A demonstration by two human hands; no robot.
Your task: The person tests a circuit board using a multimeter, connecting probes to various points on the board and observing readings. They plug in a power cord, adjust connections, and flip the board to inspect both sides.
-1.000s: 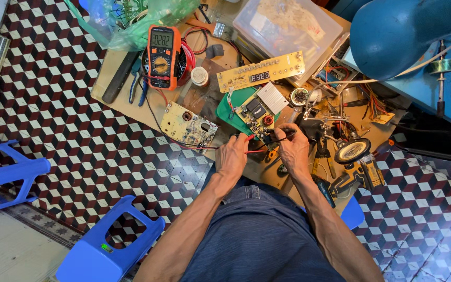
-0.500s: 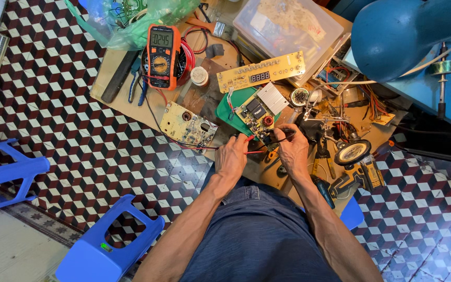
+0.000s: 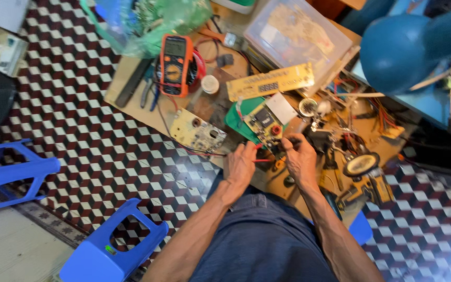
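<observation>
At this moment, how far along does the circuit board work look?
Set up: orange multimeter lies out on the low board, a beige circuit board set aside. In hand: left hand and right hand hold probes at the small circuit board. Nothing looks reassembled yet.

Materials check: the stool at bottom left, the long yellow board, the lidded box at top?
Stool: moulded plastic by the look, glossy blue, one-piece with a cut-out seat. Long yellow board: likely bare laminate circuit board, matte tan. Lidded box: clear plastic, contents show through hazily.
</observation>
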